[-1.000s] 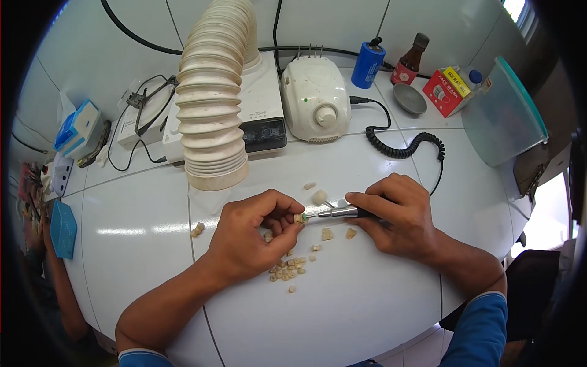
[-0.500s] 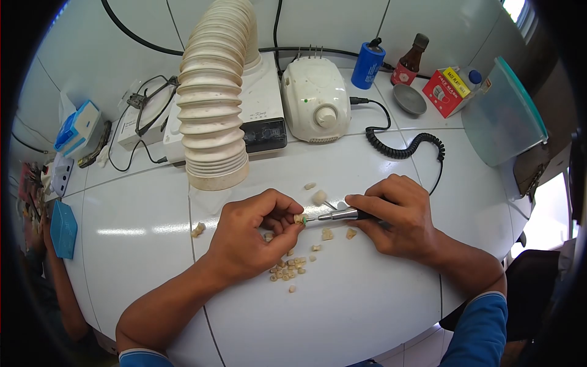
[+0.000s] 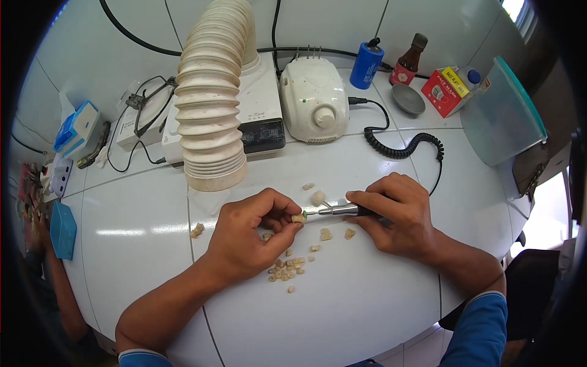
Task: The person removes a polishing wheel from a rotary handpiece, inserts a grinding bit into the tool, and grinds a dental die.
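Okay, slim silver-and-black metal handpiece [image 3: 342,210]: long axis roughly left-right, tip pointing left. Sits in right hand [image 3: 397,214], fingers closed around its black rear part, silver nose sticking out left of the fingertips. Left hand [image 3: 244,225] pinches small cream tooth-shaped piece [image 3: 297,218] between thumb and fingers, at the handpiece's small green tip [image 3: 304,214]. Counts: one handpiece, one pinched piece, one white round head on thin metal shank [image 3: 318,197], two larger tan chunks [image 3: 326,233] below the handpiece; small cream piece cluster [image 3: 285,270] too packed to count.
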`<action>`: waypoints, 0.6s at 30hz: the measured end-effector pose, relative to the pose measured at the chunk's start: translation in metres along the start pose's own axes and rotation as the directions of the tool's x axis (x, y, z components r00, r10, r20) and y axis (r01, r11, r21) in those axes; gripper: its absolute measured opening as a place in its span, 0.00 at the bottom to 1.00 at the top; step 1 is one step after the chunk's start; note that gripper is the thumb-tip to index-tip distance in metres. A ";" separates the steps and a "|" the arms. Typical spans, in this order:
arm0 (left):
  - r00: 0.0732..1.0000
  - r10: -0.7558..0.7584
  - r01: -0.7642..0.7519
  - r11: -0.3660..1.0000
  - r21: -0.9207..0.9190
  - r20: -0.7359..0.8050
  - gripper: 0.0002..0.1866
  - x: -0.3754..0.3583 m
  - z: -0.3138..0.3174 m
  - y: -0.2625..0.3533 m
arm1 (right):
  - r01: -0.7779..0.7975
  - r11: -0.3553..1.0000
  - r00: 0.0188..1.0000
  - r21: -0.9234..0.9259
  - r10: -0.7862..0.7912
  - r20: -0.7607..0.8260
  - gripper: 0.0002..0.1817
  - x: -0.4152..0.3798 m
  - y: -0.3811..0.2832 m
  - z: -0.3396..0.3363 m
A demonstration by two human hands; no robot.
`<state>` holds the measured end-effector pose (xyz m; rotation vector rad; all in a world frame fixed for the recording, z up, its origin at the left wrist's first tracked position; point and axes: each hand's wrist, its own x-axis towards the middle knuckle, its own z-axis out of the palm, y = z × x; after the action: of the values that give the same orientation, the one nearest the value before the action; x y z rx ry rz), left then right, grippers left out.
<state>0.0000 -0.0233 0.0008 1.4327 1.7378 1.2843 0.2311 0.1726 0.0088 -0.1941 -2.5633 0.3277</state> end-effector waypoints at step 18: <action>1.000 0.023 -0.023 1.000 0.021 -0.016 0.08 0.001 -0.001 -0.001 | -0.048 0.995 0.998 0.087 0.052 -0.043 0.20 0.000 0.003 0.001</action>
<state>-0.0014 -0.0223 0.0009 1.4620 1.7549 1.2971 0.2304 0.1756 0.0072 -0.2316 -2.4970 0.4462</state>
